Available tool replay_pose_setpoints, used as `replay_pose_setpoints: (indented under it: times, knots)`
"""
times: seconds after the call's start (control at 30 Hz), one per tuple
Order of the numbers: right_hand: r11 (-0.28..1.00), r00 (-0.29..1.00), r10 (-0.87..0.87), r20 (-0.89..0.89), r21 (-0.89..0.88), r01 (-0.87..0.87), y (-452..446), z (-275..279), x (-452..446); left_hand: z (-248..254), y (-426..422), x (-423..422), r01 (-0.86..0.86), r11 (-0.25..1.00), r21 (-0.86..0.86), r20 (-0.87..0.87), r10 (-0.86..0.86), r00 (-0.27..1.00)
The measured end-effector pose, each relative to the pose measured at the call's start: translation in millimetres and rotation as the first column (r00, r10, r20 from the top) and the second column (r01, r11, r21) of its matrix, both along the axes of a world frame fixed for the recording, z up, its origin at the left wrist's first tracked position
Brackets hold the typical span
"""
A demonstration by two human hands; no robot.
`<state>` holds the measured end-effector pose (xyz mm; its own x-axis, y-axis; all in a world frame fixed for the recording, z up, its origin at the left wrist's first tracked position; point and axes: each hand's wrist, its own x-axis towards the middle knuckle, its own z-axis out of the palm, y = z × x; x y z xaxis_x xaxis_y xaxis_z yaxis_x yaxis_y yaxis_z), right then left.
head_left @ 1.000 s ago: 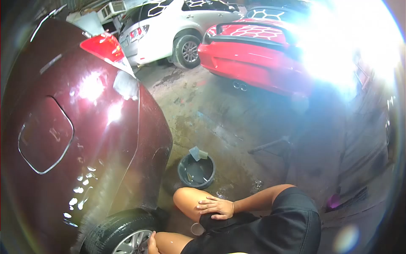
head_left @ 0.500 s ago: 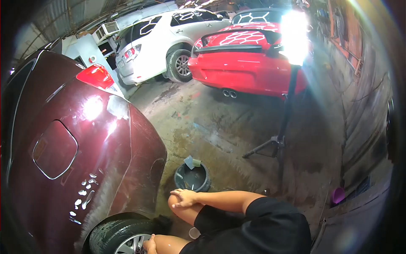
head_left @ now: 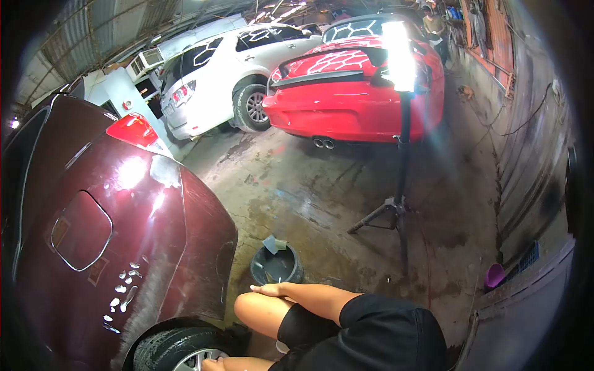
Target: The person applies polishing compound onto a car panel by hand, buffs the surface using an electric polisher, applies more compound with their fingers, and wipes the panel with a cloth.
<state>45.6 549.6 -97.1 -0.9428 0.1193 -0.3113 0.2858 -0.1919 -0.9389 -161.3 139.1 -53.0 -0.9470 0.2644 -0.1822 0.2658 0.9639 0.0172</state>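
My right hand (head_left: 268, 289) rests against the far side of my bent right knee, fingers stretched out, holding nothing that I can see. Down at the frame's bottom edge, only a small part of my left hand (head_left: 213, 365) shows in front of the car wheel (head_left: 198, 357); its fingers are mostly cut off. To my left stands a dark red car (head_left: 148, 204) with a dull, scuffed grey strip above the wheel arch and several shiny spots on its panel. Just beyond my right hand is a dark bucket (head_left: 296, 272) with a light piece (head_left: 270, 245) on its rim.
A bright work light on a tripod (head_left: 399, 204) stands ahead on the wet concrete floor. Behind it are a red car (head_left: 346, 108) and a white SUV (head_left: 216, 74). A person (head_left: 433, 26) is at the far right. A purple container (head_left: 494, 276) sits by the right wall.
My right hand has slid from the top of the knee to its far side. The view has shifted slightly, so my left hand shows less, lower at the bottom edge.
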Motion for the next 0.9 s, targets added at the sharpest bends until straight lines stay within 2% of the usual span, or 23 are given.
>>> replay_pose_setpoints:
  times: [0.07, 0.1, 0.13, 0.23, 0.27, 0.37, 0.4, 0.43, 0.5, 0.57, 0.6, 0.63, 0.67, 0.7, 0.73, 0.77, 0.8, 0.83, 0.9]
  knots:
    - [0.985, 0.999, 0.051, 0.014, -0.168, -0.048, -1.5, -8.8, 4.2, 2.1, -0.9, -2.5, 0.011, 1.000, -0.010, 0.013, -0.011, 1.000]
    - [0.966, 0.997, 0.075, 0.018, -0.250, -0.068, -10.1, 23.7, 25.3, 2.0, -0.6, -4.6, 0.018, 1.000, -0.011, 0.021, -0.018, 1.000]
    - [0.995, 0.997, 0.022, 0.068, -0.100, -0.015, -20.4, 50.7, 60.8, 0.9, -0.6, -6.7, 0.027, 1.000, -0.013, 0.026, -0.027, 0.999]
    - [0.960, 0.998, 0.031, 0.055, -0.281, -0.015, -21.2, -10.0, 67.4, 0.0, 0.1, -13.9, 0.068, 0.998, -0.011, 0.057, -0.067, 0.996]
    - [0.982, 0.996, 0.026, 0.081, -0.191, -0.010, -24.3, 3.1, 84.7, -1.8, 2.1, -15.6, 0.080, 0.997, -0.010, 0.073, -0.079, 0.994]
    - [0.969, 0.994, 0.037, 0.104, -0.246, -0.011, -18.6, -23.8, 84.0, -7.9, 12.8, -19.1, 0.135, 0.991, 0.005, 0.125, -0.135, 0.983]
    - [0.986, 0.991, 0.023, 0.135, -0.164, -0.001, -11.5, -29.7, 76.2, -10.7, 15.4, -19.6, 0.160, 0.987, 0.018, 0.144, -0.161, 0.976]
    - [0.977, 0.990, 0.026, 0.138, -0.213, 0.004, -17.5, 18.0, 93.0, -13.8, 19.1, -21.4, 0.192, 0.981, 0.035, 0.163, -0.195, 0.967]
    - [0.997, 0.997, 0.063, -0.034, -0.045, -0.064, -15.2, 49.7, 87.6, -20.5, 32.4, -24.7, 0.282, 0.953, 0.106, 0.205, -0.299, 0.932]
    - [0.976, 0.962, 0.178, -0.208, -0.084, -0.199, 12.8, 12.5, 24.4, -28.6, 60.4, -25.0, 0.374, 0.890, 0.262, 0.268, -0.440, 0.857]
    - [0.977, 0.968, 0.207, -0.139, -0.017, -0.211, 6.7, 51.2, 40.1, -30.0, 79.1, -17.8, 0.369, 0.848, 0.380, 0.314, -0.494, 0.811]
    - [0.972, 0.970, 0.233, -0.067, 0.040, -0.230, -1.5, 102.7, 61.8, -30.1, 98.6, -9.3, 0.346, 0.799, 0.491, 0.358, -0.548, 0.756]
    - [0.976, 0.972, 0.218, -0.090, 0.046, -0.215, -5.5, 106.1, 52.5, -37.9, 129.9, -4.6, 0.281, 0.701, 0.655, 0.323, -0.596, 0.735]
    - [0.979, 0.974, 0.200, -0.109, 0.062, -0.194, -5.7, 110.9, 40.4, 0.3, 161.9, 37.9, 0.012, 0.674, 0.738, 0.449, -0.505, 0.737]
    - [0.986, 0.973, 0.163, -0.161, 0.048, -0.158, -11.8, 113.9, 36.3, 26.1, 191.5, 76.2, -0.145, 0.423, 0.894, 0.397, -0.601, 0.694]
    - [0.992, 0.968, 0.126, -0.215, 0.033, -0.121, -21.7, 122.9, 33.2, 52.2, 221.2, 114.6, -0.305, 0.147, 0.941, 0.316, -0.708, 0.632]
    - [0.996, 0.959, 0.089, -0.268, 0.030, -0.084, -26.0, 133.5, 30.5, 58.8, 243.2, 120.6, -0.430, 0.054, 0.901, 0.304, -0.785, 0.540]
    - [0.998, 0.945, 0.055, -0.323, 0.027, -0.049, -29.0, 144.8, 28.3, 62.3, 256.1, 123.4, -0.507, 0.047, 0.860, 0.313, -0.835, 0.453]
    - [0.969, 0.927, -0.031, -0.373, -0.240, -0.064, -32.5, 151.0, 14.8, 64.0, 278.0, 122.6, -0.585, 0.060, 0.809, 0.312, -0.887, 0.340]
